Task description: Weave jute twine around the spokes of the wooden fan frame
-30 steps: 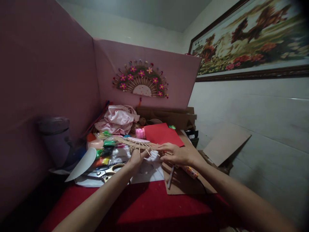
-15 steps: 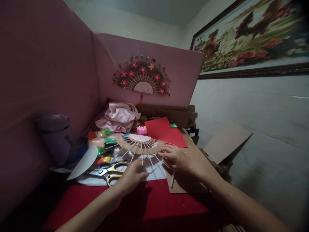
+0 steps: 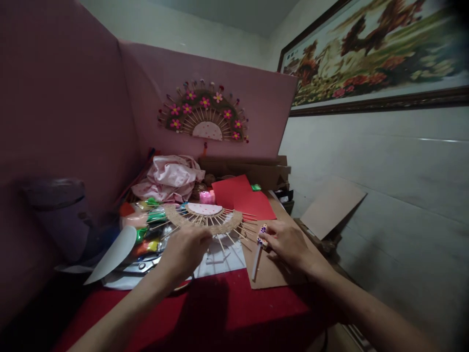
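Observation:
A half-round fan of thin wooden sticks (image 3: 234, 226), with a tan woven band and a pale dotted half-disc, lies with its sticks fanned towards me. My left hand (image 3: 188, 249) is closed at its near edge, fingers bent down over the band and sticks; the fingertips are partly hidden. In my right hand (image 3: 287, 242), to the right of the fan, is a small purple-and-white patterned glue gun (image 3: 262, 235). A translucent white glue stick (image 3: 256, 266) sticks out of it towards me, over the brown cardboard (image 3: 278, 278). Scissors (image 3: 142, 266) lie partly behind my left forearm.
Bags of coloured clay (image 3: 146, 247) and a white paper disc (image 3: 112, 256) lie at the left. Behind are crumpled pink cloth (image 3: 170, 178), a pink tub (image 3: 207, 197) and red paper (image 3: 244, 198). A finished flowered fan (image 3: 205, 102) hangs on the pink panel.
My left hand has moved up onto the fan's near edge and closed. My right hand has left the fan's right side and picked up the glue gun. The view has shifted slightly right.

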{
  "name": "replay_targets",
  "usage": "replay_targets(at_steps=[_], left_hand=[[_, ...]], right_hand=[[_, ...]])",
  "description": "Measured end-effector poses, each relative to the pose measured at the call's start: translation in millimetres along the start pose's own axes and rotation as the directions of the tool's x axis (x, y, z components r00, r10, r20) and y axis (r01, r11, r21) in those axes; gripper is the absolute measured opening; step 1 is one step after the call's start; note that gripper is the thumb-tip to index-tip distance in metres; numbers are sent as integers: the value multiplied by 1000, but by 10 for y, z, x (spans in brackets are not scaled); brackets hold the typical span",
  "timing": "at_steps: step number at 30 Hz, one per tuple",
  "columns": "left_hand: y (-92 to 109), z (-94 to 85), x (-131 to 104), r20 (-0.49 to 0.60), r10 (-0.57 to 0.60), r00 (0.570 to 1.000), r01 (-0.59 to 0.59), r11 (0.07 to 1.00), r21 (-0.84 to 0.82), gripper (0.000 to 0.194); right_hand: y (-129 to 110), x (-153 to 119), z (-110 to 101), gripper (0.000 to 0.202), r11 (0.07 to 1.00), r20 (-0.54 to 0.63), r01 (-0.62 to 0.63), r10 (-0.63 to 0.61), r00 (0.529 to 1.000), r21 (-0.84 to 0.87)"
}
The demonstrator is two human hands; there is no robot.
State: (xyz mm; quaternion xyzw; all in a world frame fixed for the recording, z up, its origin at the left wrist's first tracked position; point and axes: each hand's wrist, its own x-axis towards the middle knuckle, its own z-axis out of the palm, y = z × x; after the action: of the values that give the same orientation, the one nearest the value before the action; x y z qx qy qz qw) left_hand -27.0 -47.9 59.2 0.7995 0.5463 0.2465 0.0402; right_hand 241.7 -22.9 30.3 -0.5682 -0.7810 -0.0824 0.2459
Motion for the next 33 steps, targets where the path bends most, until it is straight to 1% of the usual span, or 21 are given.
replay_targets(at_steps=[2,5,8,10,13,16,18,20,23,26,29,33], left_hand=[[-24,-2,118,-39,18,999,-16,999,46,22],[-91,-17,226,-86,2,996,3,999,48,21],[-216,-64,286,-132,-9,991,14,999,37,23],[-316,-111,318,-164,-40,986,48,998,43,25],[-443,-184,370,-198,-103,975,112,993,34,30],[-499,-253,436,-206,-142,968,153,987,41,31],[-490,-297,486,-216,-135,967,147,988,40,32],[-451,-335,536,-213,-131,968,135,991,3,32],[-374,-357,598,-197,-136,971,129,991,-46,33],[-320,-300,633,-176,-100,979,93,995,-45,33],[-300,-169,640,-125,-42,991,40,999,-19,33],[-265,4,620,-41,1,999,-1,1000,5,30]], right_hand=[[151,-17,10,19,998,-8,-67,67,998,-12],[361,-50,39,21,991,13,-137,137,990,-6],[513,-100,71,24,981,38,-191,192,981,-20],[575,-134,83,24,977,39,-211,212,977,-35],[618,-165,91,21,976,53,-219,219,974,0],[612,-160,98,20,969,62,-244,240,969,52],[589,-142,104,18,962,59,-258,253,966,85],[563,-120,107,16,958,50,-263,258,965,116],[539,-92,107,13,961,41,-234,230,972,146],[544,-77,104,13,963,46,-230,226,973,136],[561,-80,101,13,960,47,-263,259,965,96],[576,-107,104,12,952,58,-298,294,954,75]])
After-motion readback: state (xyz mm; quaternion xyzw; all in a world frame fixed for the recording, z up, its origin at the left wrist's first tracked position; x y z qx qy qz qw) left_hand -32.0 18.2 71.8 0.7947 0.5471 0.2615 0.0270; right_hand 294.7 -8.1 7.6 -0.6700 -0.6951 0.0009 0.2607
